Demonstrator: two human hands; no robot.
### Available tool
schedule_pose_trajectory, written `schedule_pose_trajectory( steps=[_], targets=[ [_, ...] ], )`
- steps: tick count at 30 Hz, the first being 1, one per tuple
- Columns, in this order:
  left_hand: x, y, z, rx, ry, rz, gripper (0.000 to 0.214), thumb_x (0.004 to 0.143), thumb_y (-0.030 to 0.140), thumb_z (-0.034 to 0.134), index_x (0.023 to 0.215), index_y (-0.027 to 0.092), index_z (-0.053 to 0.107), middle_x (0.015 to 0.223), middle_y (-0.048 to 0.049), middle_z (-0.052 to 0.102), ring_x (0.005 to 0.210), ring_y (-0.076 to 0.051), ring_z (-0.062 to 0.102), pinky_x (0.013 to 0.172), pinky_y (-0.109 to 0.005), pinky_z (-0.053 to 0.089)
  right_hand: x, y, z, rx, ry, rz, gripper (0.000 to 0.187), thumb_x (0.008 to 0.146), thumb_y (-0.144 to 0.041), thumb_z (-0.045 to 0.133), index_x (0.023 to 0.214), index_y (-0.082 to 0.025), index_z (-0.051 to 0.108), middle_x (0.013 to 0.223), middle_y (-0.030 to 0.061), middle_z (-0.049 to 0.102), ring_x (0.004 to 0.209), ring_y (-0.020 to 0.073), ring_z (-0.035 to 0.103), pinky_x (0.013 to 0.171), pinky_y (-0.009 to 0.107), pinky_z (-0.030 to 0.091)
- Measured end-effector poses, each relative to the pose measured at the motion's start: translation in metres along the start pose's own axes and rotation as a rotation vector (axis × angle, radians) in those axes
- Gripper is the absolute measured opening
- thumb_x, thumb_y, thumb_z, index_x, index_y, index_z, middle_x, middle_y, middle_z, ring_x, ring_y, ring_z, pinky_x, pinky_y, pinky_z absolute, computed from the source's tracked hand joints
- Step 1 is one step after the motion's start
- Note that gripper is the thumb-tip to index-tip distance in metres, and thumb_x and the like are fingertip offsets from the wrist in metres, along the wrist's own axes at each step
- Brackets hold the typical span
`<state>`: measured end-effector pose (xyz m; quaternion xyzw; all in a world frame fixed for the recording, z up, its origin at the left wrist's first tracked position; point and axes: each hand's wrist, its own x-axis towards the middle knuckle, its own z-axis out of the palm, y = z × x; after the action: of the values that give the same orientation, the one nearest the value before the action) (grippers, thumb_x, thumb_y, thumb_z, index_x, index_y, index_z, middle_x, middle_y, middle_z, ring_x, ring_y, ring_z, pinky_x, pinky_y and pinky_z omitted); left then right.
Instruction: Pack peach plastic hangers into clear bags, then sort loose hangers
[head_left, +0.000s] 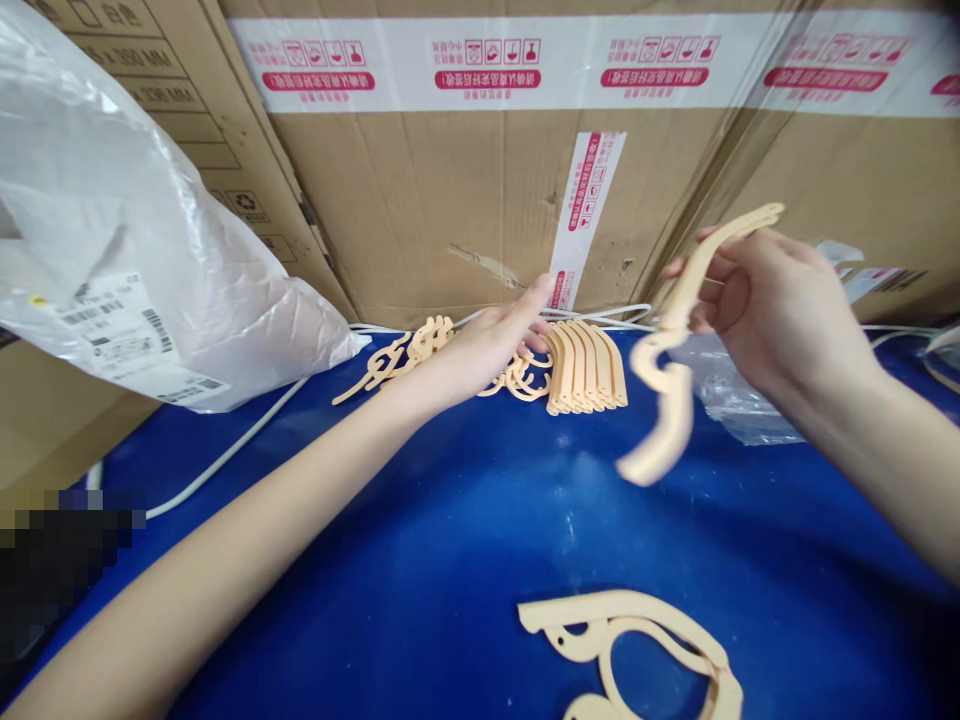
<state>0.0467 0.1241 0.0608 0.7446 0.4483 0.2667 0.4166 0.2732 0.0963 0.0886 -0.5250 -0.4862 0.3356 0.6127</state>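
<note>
My right hand is closed around a curved beige plastic piece, held up above the blue table surface; the piece's lower end is blurred. My left hand reaches far forward with fingers stretched, resting on a neat stack of the same beige pieces near the cardboard boxes. Looser beige pieces lie just left of that hand. Another beige piece with cut-out loops lies at the near edge of the table.
Large taped cardboard boxes wall off the back. A crinkled white plastic bag with labels lies at the left. A clear plastic wrapper sits under my right hand. A white cable runs across the table.
</note>
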Motion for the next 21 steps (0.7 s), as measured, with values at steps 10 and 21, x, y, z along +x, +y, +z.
schedule_pose_trajectory(
  steps=[10,21],
  targets=[
    [-0.022,0.022,0.018,-0.829,-0.188,-0.153,0.028,0.104,0.022,0.044,0.082,0.013,0.057,0.068,0.0034,0.057,0.044,-0.003,0.049,0.043,-0.015,0.043,-0.017,0.002,-0.007,-1.008,-0.1,-0.824,0.011,0.089,-0.03,0.062,0.093,-0.021,0.064,0.092,0.0086,0.073,0.085,0.0241,0.067,0.07,0.038,0.048],
    [-0.022,0.021,0.028,-0.852,-0.157,-0.201,0.027,0.105,0.026,0.044,0.084,0.014,0.056,0.058,0.0073,0.05,0.036,-0.001,0.042,0.034,-0.013,0.034,-0.036,-0.013,0.007,-1.429,-0.23,-0.826,0.033,0.1,-0.031,0.041,0.083,-0.027,0.07,0.077,0.0062,0.066,0.081,0.0247,0.058,0.11,0.054,0.033]
  ],
)
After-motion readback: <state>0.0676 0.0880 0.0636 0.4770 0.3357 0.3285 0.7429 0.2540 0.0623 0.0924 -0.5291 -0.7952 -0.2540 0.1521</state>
